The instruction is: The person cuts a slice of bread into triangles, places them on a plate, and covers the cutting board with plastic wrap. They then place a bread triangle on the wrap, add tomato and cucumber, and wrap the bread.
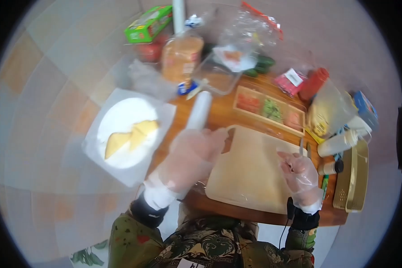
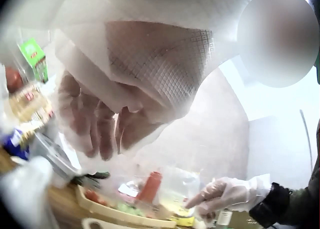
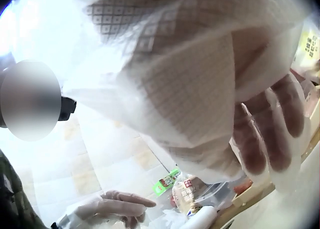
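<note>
Both hands wear clear plastic gloves. My left hand (image 1: 194, 149) hovers near the left edge of a pale cutting board (image 1: 250, 174), holding nothing, its fingers relaxed in the left wrist view. Over the board's right side is my right hand (image 1: 299, 174), also holding nothing. Its fingers (image 3: 277, 134) hang loosely in the right wrist view. The board's surface is bare. A white roll (image 1: 199, 109) lies just beyond the left hand. To the left, a white plate (image 1: 116, 114) on a paper sheet (image 1: 91, 138) bears flat yellow triangular pieces (image 1: 131, 136).
Behind the board stands a wooden tray (image 1: 262, 117) with red, green and pink chopped food. A bread bag (image 1: 181, 58), clear container (image 1: 216, 82) and green box (image 1: 148, 24) are at the back. On the right are a red bottle (image 1: 314, 84), squeeze bottle (image 1: 337, 144) and basket (image 1: 357, 178).
</note>
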The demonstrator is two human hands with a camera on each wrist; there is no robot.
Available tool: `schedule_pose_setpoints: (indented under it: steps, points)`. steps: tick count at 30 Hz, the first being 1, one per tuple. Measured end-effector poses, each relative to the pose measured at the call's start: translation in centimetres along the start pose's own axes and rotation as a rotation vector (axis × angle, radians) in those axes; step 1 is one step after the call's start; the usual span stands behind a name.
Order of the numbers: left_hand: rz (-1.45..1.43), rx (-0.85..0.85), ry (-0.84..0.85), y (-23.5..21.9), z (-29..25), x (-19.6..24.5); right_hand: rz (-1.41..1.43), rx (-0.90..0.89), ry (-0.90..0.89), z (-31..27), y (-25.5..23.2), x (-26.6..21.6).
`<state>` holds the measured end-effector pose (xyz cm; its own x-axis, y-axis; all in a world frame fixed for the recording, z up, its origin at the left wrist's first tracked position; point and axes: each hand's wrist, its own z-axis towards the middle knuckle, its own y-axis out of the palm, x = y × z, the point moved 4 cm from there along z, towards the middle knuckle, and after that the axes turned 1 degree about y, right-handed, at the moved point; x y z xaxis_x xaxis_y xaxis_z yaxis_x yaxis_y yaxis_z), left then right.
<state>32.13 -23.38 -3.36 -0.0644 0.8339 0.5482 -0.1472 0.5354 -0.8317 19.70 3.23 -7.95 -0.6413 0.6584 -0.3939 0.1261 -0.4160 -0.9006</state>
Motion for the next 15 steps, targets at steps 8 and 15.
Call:
schedule_pose_setpoints:
  steps: [8,15]
  points:
    - [0.302,0.192,-0.36,-7.7,-3.8,-15.3,-0.016,0.014,-0.288,3.9,0.3,-6.3]
    - [0.14,0.058,-0.513,-11.0,-6.8,-19.9,0.038,-0.119,-0.372,5.9,1.9,-10.8]
